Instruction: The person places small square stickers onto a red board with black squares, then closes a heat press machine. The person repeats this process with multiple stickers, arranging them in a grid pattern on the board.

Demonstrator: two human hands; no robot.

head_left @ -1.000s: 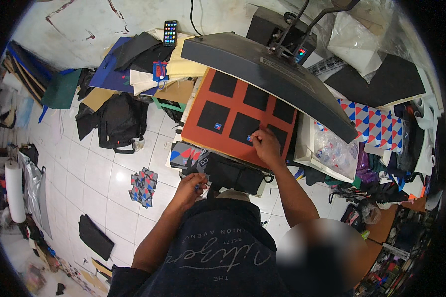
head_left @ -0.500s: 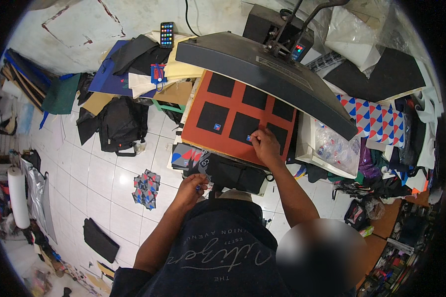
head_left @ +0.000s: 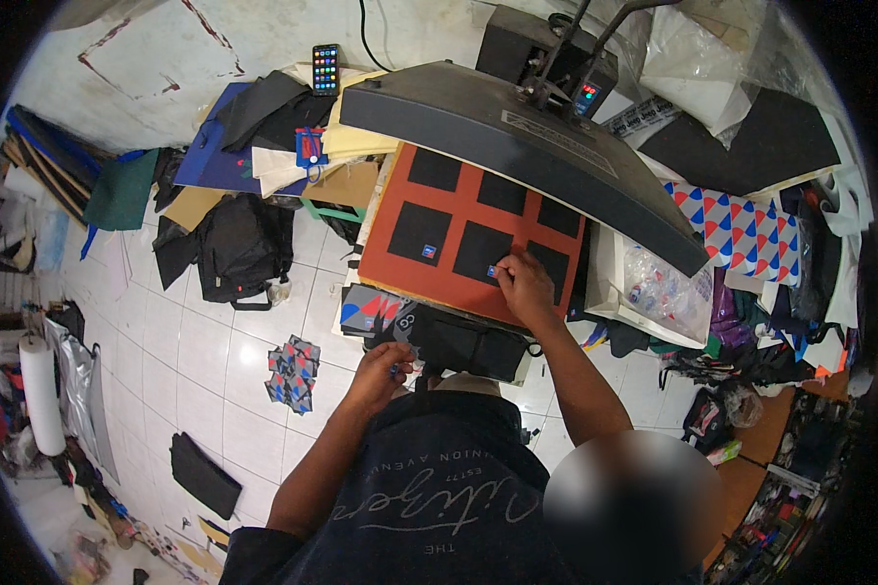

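"Firstly, nearest items?"

"Left hand [head_left: 380, 375], one: fingers curled, at the press's near edge beside black cloth [head_left: 468, 349]. Small blue spot at the fingers; whether they grasp it, cannot tell. Patterned pieces [head_left: 293, 375], grey, red and blue, one heap: on the floor, to the left. Printed sheet [head_left: 361, 310], same colours: just left of the cloth."

"Next, further in?"

"Right hand [head_left: 527, 288], one: over the red-brown pad [head_left: 376, 265], thumb and finger together at a blue label [head_left: 494, 271]. Gripping or merely pressing, cannot tell. Label's location: near edge of the middle black square [head_left: 480, 244], near row."

"Count of squares?"

"Six, two rows of three. Labelled: two, the middle one and the near-left square [head_left: 415, 226], whose second label [head_left: 428, 251] lies flat, untouched. Near-right square [head_left: 548, 265]: partly behind the hand, no label visible. Far row: three, none visible, the raised upper plate [head_left: 517, 127] covering part."

"Progress, then?"

"Partway, by my judgement: two squares bear labels, four appear bare. Plate up, not pressed down."

"Farthest?"

"Control box [head_left: 587, 97], lit display, right; phone [head_left: 325, 70], screen lit, against the wall, left."
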